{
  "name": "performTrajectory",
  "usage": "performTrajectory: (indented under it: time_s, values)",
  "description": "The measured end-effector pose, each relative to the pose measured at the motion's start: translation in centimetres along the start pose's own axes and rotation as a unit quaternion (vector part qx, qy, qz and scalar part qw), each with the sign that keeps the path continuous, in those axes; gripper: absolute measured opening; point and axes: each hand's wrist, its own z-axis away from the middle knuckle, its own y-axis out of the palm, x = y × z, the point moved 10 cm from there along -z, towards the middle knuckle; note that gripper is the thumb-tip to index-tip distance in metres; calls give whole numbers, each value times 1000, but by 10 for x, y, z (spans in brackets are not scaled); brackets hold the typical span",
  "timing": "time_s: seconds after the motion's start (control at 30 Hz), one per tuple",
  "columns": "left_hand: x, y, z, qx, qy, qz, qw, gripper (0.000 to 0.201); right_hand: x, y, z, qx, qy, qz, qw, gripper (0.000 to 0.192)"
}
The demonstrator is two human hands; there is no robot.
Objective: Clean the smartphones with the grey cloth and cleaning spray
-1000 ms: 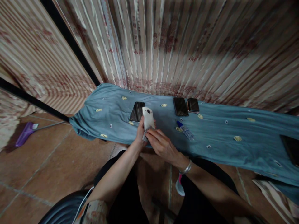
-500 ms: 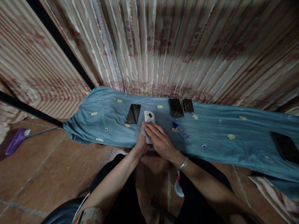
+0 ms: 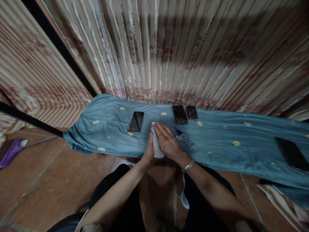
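My left hand point(image 3: 149, 149) is wrapped round the left side of a white smartphone point(image 3: 158, 149), held above the near edge of the cloth-covered surface. My right hand point(image 3: 168, 141) lies over the upper part of the phone, its fingers pressed together on a pale cloth point(image 3: 154, 124). Fingers and cloth hide the phone's camera end, and I cannot tell exactly where cloth ends and phone begins. Left of my hands lies a dark smartphone point(image 3: 136, 121). A clear bottle with a blue cap point(image 3: 185, 139) rests on its side just right of my right hand.
Behind the bottle are a black phone point(image 3: 180, 114) and a small stack of dark folded devices point(image 3: 192, 112). Another black phone point(image 3: 292, 153) lies far right. The blue patterned sheet point(image 3: 116, 129) meets a striped curtain point(image 3: 145, 48). A black pole point(image 3: 60, 48) rises at left; a purple dustpan-like object point(image 3: 11, 153) is on the floor.
My right hand has slid with the cloth towards the phone's upper end, covering the camera that showed before. More of the phone's lower white part shows now. The view has shifted slightly.
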Motion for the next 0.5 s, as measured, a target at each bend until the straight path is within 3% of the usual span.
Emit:
performTrajectory:
  time_s: [0.13,0.5]
  values:
    - [-6,2,-1,13,28,-8,999,52,0,-4,-4,4,8,-13,1000,50]
    - [-39,-31,-1,-67,111,-61,990,44,34,4,4,-25,-71,-30,997,49]
